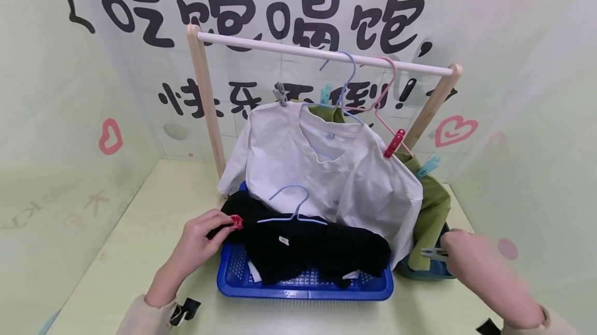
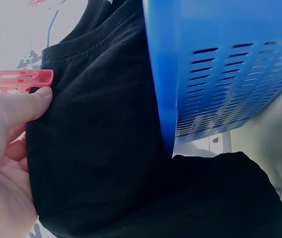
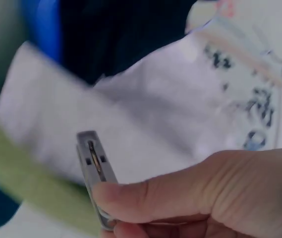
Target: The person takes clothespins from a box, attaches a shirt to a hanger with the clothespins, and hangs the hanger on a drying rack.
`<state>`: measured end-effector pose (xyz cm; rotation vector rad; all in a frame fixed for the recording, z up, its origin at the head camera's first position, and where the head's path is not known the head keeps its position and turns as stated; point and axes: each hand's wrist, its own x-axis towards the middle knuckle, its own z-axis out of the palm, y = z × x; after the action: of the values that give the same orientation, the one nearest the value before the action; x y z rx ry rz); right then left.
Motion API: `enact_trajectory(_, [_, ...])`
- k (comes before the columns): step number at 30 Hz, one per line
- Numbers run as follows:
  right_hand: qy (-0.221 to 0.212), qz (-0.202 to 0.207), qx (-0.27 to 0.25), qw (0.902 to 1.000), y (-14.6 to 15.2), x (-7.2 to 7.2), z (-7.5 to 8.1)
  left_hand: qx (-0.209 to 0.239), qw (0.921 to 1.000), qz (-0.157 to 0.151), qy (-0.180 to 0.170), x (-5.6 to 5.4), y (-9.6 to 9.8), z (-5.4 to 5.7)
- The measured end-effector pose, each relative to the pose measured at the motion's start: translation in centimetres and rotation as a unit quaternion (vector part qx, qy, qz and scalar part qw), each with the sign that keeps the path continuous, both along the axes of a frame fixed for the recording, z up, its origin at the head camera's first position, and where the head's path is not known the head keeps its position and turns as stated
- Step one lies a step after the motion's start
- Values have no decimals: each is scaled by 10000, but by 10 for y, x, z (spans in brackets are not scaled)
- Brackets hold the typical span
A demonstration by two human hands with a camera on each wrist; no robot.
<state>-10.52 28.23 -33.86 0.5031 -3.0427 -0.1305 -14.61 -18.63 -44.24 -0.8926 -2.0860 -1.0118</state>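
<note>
A black shirt with a pale blue hanger at its neckline lies over a blue basket. At the shirt's left shoulder my left hand pinches the cloth, thumb in front and fingers partly hidden behind it. A red clothespin sits at that edge, touching the thumb. My right hand is off to the right, holding a grey clothespin between thumb and fingers. In the right wrist view, that clothespin is in front of a white shirt, apart from it.
Behind the basket, a rack with a white bar bears the white shirt and a green garment, with blue and pink hangers and several clothespins. Under the green garment stands a dark teal basket. A printed cloth backdrop encloses the table.
</note>
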Motion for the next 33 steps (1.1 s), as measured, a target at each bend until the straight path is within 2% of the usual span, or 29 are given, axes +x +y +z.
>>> enact_trajectory(4, [389, 385, -179, 9983, -27, 0, 2, -4, 10000, -12, 1, 0, -1, 1])
enact_trajectory(9, [959, 1008, -81, 9902, -62, -12, -1, 4, 10000, -18, 19, 1, -2, 0])
enact_trajectory(14, [1155, 1469, 96, 9823, -91, -25, -6, 62, 9999, -112, -16, 1, -2, -1])
enact_trajectory(19, [1281, 1834, 23, 9747, -107, -36, -9, 39, 9999, -89, -122, 4, -2, 0])
enact_trajectory(26, [1477, 2148, 5, 9654, -122, -42, -13, 32, 9998, -115, -131, 5, -2, 1])
enact_trajectory(33, [1629, 2258, 359, 9598, -136, -42, -17, 134, 9996, -256, -45, 5, -2, -1])
